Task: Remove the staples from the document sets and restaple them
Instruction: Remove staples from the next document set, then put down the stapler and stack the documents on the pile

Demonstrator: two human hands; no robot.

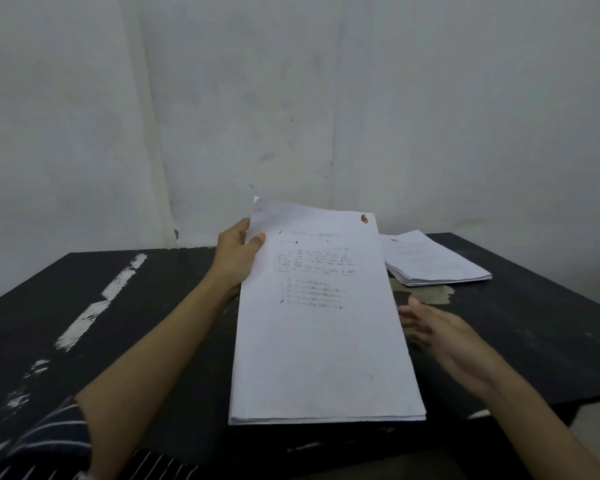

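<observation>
The left hand (pixel 236 254) and the right hand (pixel 444 341) are left bare, and the right one is blurred. Both forearms are uncovered too. A dark sleeve (pixel 49 434) with thin white stripes is worn on the left arm and ends near the elbow. More dark cloth (pixel 160 464) with the same thin white stripes is seen along the bottom edge. The right arm is cut off by the picture's edge.

One printed set (pixel 323 323) tilts up — rust stain at its far-right corner; another stack (pixel 433 261) lies flat beyond, right.
</observation>
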